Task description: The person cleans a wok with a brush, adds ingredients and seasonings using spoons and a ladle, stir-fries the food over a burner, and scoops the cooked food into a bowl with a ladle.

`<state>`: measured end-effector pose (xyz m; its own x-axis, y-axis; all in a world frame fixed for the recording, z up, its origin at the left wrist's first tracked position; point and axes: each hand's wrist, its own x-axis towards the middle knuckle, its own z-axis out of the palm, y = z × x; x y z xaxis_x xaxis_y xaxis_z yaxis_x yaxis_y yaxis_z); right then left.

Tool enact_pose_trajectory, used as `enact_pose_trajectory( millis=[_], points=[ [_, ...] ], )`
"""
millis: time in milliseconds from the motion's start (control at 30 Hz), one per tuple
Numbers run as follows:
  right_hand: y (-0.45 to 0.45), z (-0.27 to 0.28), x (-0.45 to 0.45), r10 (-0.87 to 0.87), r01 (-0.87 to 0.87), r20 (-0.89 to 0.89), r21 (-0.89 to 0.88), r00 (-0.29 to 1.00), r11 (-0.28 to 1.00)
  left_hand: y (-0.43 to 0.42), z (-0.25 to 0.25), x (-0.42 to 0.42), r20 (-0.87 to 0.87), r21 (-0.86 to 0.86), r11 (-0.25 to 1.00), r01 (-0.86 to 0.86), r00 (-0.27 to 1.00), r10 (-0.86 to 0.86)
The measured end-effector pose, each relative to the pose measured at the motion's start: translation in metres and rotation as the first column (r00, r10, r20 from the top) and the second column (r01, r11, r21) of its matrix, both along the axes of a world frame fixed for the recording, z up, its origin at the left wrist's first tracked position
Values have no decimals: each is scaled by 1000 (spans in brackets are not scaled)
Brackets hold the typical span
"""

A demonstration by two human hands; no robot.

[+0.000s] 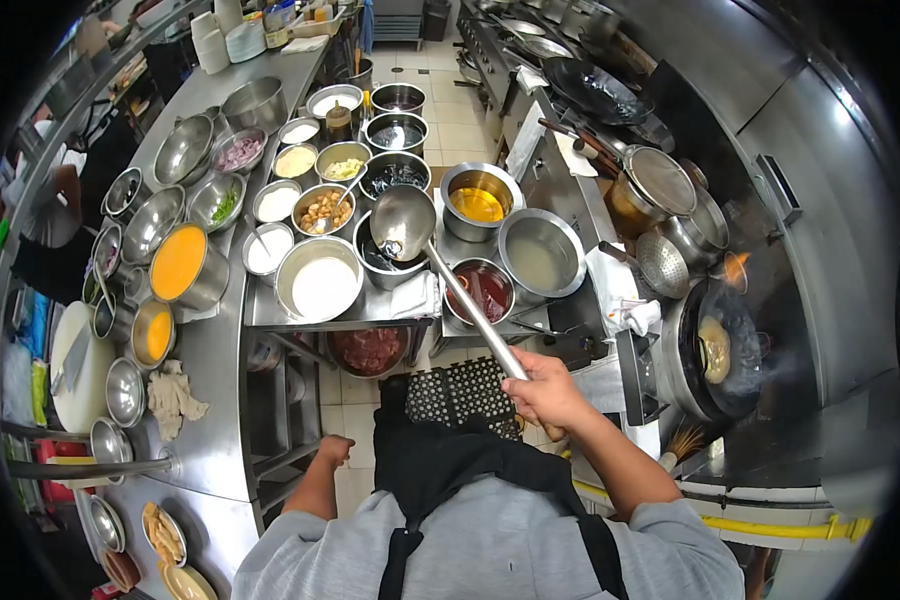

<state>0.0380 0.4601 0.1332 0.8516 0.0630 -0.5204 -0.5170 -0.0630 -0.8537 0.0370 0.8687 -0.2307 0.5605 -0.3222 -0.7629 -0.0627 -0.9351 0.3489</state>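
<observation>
My right hand (545, 388) is wrapped round the handle of a long metal ladle (403, 222). The ladle's bowl is over a pot of dark liquid (374, 257), beside a bowl of white powder or liquid (320, 286). Below the handle sits a pot of dark red sauce (482, 292). My left hand (337, 450) hangs low beside the left counter, its fingers curled; whether anything is in them is too small to tell. To the right, a wok (735, 345) on the stove holds something pale yellow.
Bowls of orange liquid (181, 264) and chopped ingredients crowd the left counter (210, 400). A pot of yellow oil (478, 203) and a pot of cloudy liquid (541, 254) stand centre-right. Flame (736, 271) shows behind the wok. A strainer (662, 264) lies nearby.
</observation>
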Motion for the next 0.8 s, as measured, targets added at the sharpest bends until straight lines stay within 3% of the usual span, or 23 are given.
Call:
enact_pose_trajectory(
  millis=[100, 233, 300, 333, 433, 500, 567, 633, 667, 700, 767, 800],
  points=[
    [-3, 14, -2, -42, 49, -61, 115, 997, 992, 0, 2, -6, -98, 50, 997, -57, 993, 62],
    [-8, 22, -8, -80, 91, -62, 210, 995, 973, 28, -85, -24, -267, 22, 969, -247, 933, 243],
    [-11, 20, -11, -108, 116, -47, 233, 993, 966, 27, -95, -23, -426, 53, 938, -341, 842, 330],
    [-15, 15, -11, -107, 122, -67, 296, 992, 947, 20, -82, -26, -336, 62, 903, -424, 843, 419],
    [-30, 7, -16, -137, 184, -133, 470, 982, 863, 6, -73, -16, -405, 30, 935, -354, 851, 335],
    [-42, 11, -26, -183, 249, -172, 565, 968, 787, 11, -97, -11, -265, -170, 951, -257, 942, 207],
    [-62, 19, -49, -206, 276, -184, 699, 961, 660, -23, -43, -1, -359, 134, 732, -668, 656, 664],
    [-84, 46, -82, -315, 334, -162, 702, 935, 629, -22, -47, 13, -398, 65, 710, -701, 634, 663],
    [-98, 57, -102, -383, 362, -139, 710, 913, 604, -10, -51, 24, -31, -225, 972, -71, 997, 65],
    [-111, 69, -122, -448, 387, -115, 716, 887, 581, -4, -48, 36, 442, -214, 745, 632, 743, -503],
    [-137, 90, -159, -595, 488, -70, 652, 801, 580, -17, -27, 51, 331, -86, 746, 660, 725, -604],
    [-155, 94, -176, -661, 532, -61, 651, 748, 542, -20, -24, 56, 224, -73, 803, 591, 794, -564]
  ],
)
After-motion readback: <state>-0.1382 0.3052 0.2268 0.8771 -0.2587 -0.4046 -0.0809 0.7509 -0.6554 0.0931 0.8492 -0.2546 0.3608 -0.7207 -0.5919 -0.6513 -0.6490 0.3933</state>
